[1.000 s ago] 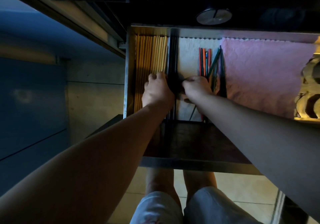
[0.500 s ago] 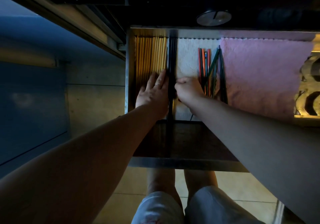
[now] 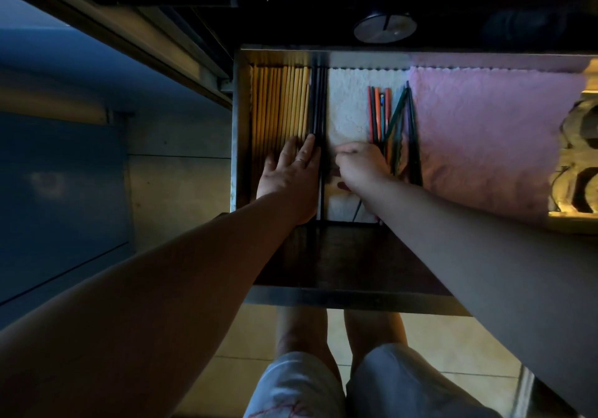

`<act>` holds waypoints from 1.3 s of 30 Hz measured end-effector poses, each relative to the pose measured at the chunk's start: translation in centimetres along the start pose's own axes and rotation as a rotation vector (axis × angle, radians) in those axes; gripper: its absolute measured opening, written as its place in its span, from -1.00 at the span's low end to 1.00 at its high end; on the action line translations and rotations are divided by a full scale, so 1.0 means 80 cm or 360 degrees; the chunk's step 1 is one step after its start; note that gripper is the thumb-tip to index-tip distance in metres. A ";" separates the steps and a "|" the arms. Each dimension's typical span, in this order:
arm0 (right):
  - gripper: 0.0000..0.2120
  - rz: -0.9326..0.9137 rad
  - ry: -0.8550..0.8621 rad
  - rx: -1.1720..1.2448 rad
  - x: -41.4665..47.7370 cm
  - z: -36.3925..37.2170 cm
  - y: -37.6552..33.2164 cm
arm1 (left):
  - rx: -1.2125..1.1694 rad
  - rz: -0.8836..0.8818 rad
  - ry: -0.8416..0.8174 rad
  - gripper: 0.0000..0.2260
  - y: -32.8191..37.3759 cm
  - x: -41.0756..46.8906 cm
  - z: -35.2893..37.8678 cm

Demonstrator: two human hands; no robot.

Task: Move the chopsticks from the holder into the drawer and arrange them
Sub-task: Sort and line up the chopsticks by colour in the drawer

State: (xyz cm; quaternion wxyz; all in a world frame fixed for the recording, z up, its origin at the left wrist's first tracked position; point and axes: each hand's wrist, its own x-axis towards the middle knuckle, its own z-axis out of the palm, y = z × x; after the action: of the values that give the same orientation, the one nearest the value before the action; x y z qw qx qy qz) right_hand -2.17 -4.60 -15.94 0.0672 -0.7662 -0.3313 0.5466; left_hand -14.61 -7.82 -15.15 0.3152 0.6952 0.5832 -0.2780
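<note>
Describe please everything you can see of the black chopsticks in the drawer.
The black chopsticks are a few thin, dark, straight sticks, material unclear in the dim light. They lie flat and parallel in the drawer, running front to back, between the yellow wooden chopsticks and the white cloth. Their far ends reach near the back wall. The left hand lies flat, fingers against their left side; the right hand is curled close on their right.

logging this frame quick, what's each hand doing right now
Left hand: open, lying flat on the wooden chopsticks beside the black chopsticks.
Right hand: curled; whether it grips anything cannot be told.
</note>
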 end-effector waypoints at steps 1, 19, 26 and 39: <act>-0.77 -0.0003 0.0025 0.0014 0.002 -0.005 0.003 | -0.0019 -0.0007 0.0028 -0.26 0.003 -0.001 -0.001; -0.80 -0.0058 0.0118 0.0190 0.053 -0.090 0.071 | -0.0859 -0.0278 0.0221 -0.79 0.122 0.033 -0.028; -0.87 -0.0348 0.0066 0.0171 0.048 -0.101 0.084 | -0.1119 -0.0556 0.0159 -0.79 0.140 0.054 -0.008; -0.62 -0.0405 0.0121 -0.0294 0.052 -0.129 0.090 | -0.1216 -0.0617 0.0203 -0.84 0.120 0.050 -0.001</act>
State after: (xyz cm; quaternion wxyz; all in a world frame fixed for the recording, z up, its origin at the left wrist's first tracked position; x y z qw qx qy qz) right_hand 10.83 -5.08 -18.51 0.0776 -0.7410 -0.4719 0.4714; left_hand -4.46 -6.36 -17.05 0.4550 0.4221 0.7823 -0.0527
